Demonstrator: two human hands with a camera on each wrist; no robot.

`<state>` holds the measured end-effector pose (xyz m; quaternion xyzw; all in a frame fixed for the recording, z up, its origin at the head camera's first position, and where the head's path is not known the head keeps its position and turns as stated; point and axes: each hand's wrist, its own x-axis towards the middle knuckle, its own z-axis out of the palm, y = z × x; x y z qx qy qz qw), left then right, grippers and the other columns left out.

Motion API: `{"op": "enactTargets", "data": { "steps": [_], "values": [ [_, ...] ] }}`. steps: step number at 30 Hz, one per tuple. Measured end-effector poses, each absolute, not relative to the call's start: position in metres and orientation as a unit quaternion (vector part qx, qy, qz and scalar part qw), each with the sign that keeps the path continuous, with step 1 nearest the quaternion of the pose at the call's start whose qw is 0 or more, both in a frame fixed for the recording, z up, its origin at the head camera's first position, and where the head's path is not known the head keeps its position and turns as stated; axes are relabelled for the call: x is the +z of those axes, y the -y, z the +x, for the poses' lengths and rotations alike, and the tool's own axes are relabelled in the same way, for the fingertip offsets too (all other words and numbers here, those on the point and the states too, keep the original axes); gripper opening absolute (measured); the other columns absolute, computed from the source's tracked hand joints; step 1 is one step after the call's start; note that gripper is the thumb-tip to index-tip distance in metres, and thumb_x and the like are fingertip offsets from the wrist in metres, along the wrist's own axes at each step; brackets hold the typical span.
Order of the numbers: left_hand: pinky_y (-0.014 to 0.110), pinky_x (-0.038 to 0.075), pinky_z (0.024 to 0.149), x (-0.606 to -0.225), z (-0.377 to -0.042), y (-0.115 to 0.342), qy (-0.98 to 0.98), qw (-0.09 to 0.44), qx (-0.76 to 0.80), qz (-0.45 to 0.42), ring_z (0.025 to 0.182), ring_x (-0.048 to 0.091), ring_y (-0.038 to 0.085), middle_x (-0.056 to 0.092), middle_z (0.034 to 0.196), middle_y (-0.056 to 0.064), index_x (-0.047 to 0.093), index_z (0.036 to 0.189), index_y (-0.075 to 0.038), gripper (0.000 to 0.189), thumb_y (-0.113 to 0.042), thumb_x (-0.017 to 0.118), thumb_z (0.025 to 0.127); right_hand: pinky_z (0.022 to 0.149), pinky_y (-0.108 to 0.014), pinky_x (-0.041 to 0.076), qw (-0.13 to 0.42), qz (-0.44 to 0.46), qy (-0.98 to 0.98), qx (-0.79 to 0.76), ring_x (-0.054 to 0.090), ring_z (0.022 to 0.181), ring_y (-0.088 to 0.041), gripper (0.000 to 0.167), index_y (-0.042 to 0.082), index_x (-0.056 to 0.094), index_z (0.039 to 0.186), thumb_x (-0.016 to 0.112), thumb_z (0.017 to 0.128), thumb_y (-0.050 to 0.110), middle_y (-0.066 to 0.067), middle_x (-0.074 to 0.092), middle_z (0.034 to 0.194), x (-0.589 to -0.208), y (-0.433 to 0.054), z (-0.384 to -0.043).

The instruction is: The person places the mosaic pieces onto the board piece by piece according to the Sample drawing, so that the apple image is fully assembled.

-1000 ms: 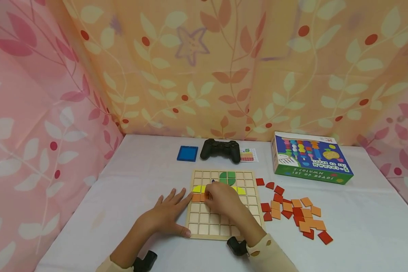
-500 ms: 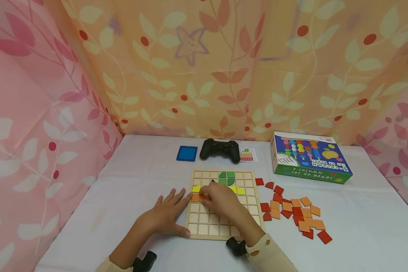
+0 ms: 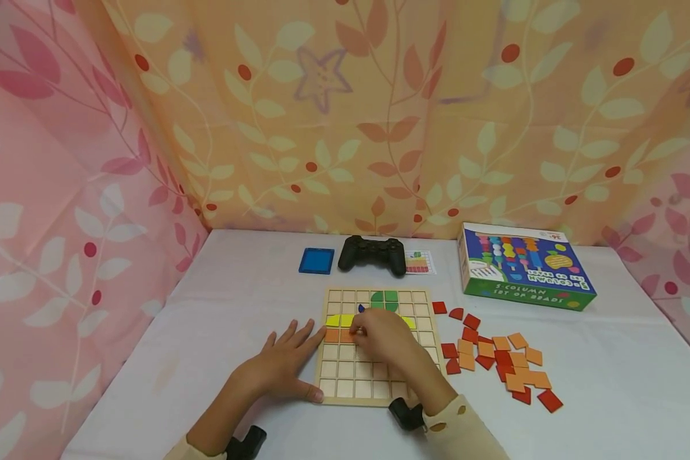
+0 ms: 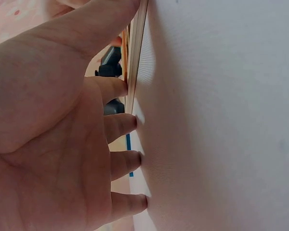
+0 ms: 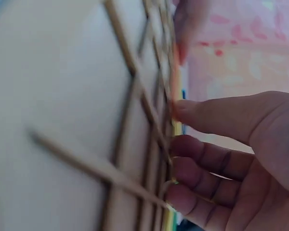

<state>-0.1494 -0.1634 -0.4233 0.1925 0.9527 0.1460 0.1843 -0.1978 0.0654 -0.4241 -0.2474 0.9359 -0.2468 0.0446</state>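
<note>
In the head view, my left hand lies with fingers spread, its thumb and index finger at the left edge of the wooden grid board. The left wrist view shows those fingers straight, tips on the cloth. My right hand is over the board's middle, fingers bent and tips down on it. Its thumb touches beside the orange square tiles in the left of a row. Nothing is plainly seen between thumb and fingers. Yellow tiles, green tiles and a small dark blue piece sit farther up.
Loose red tiles and orange tiles are scattered right of the board. Behind it are a blue square tray, a black game controller and a pattern card. A bead-set box stands back right.
My right hand shifted slightly left, then back right, uncovering the second orange tile and more of the yellow row. My left hand has stayed in place.
</note>
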Motion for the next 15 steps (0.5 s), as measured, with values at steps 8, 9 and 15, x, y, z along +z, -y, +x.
{"op": "enactTargets", "data": {
  "steps": [8, 9, 15],
  "values": [
    [0.069, 0.012, 0.112, -0.424, -0.151, 0.164, -0.955, 0.187, 0.141, 0.182, 0.151, 0.009, 0.039, 0.022, 0.165, 0.009, 0.030, 0.160, -0.022, 0.116, -0.071, 0.079, 0.066, 0.066, -0.034, 0.045, 0.061, -0.208, -0.940, -0.261, 0.051, 0.070, -0.015, 0.003, 0.013, 0.076, 0.088, 0.075, 0.087, 0.010, 0.007, 0.058, 0.072, -0.418, -0.094, -0.203],
    [0.069, 0.012, 0.112, -0.425, -0.152, 0.164, -0.955, 0.186, 0.143, 0.183, 0.151, 0.009, 0.039, 0.022, 0.165, 0.009, 0.030, 0.160, -0.022, 0.117, -0.071, 0.079, 0.066, 0.065, -0.034, 0.046, 0.061, -0.206, -0.941, -0.262, 0.051, 0.069, -0.014, 0.004, 0.013, 0.076, 0.087, 0.075, 0.087, 0.009, 0.007, 0.057, 0.072, -0.417, -0.097, -0.203],
    [0.069, 0.012, 0.113, -0.426, -0.151, 0.163, -0.953, 0.189, 0.148, 0.185, 0.151, 0.008, 0.040, 0.021, 0.165, 0.010, 0.029, 0.160, -0.021, 0.117, -0.071, 0.079, 0.066, 0.066, -0.034, 0.046, 0.068, -0.183, -0.948, -0.253, 0.051, 0.071, -0.015, 0.007, 0.014, 0.077, 0.089, 0.076, 0.086, 0.008, 0.006, 0.058, 0.073, -0.415, -0.115, -0.199]
  ]
}}
